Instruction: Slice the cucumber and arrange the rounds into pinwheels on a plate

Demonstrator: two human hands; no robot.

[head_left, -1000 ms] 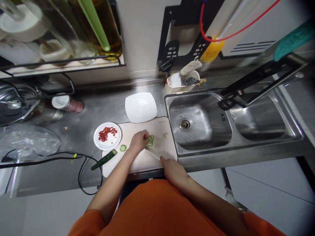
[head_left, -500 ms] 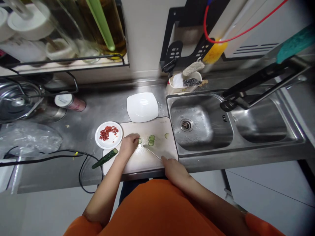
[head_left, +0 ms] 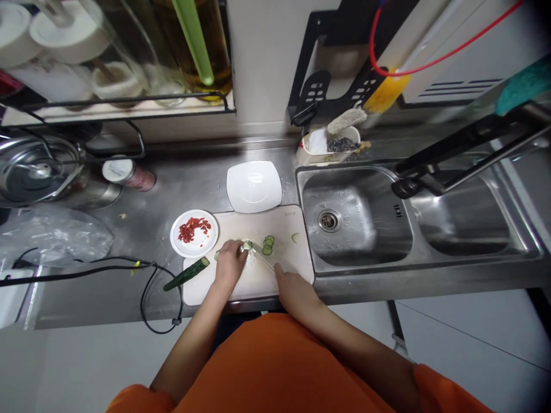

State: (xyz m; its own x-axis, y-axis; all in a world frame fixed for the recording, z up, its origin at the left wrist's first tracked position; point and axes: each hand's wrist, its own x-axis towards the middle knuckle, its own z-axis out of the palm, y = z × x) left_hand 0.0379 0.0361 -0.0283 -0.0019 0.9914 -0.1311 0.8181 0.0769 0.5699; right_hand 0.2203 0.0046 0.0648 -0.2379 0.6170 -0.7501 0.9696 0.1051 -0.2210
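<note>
My left hand (head_left: 229, 263) rests on the pale cutting board (head_left: 258, 281), fingers curled over a cucumber slice (head_left: 247, 245) at its fingertips. My right hand (head_left: 291, 289) grips the handle of a knife (head_left: 260, 257) whose blade points up-left toward that slice. A few cut cucumber slices (head_left: 268, 245) lie in a small pile just right of the blade, and one more slice (head_left: 295, 237) lies near the board's right edge. The uncut cucumber piece (head_left: 186, 273) lies at the board's left edge.
A small round plate of red bits (head_left: 194, 233) and an empty square white plate (head_left: 253, 186) sit beside the board. A double steel sink (head_left: 357, 215) with a black tap (head_left: 451, 155) lies right. A can (head_left: 127, 174), a pot lid, a plastic bag and a black cable (head_left: 146, 287) are left.
My left hand slid left along the board from the slice pile and now holds down a single slice. The knife and my right hand followed it leftward.
</note>
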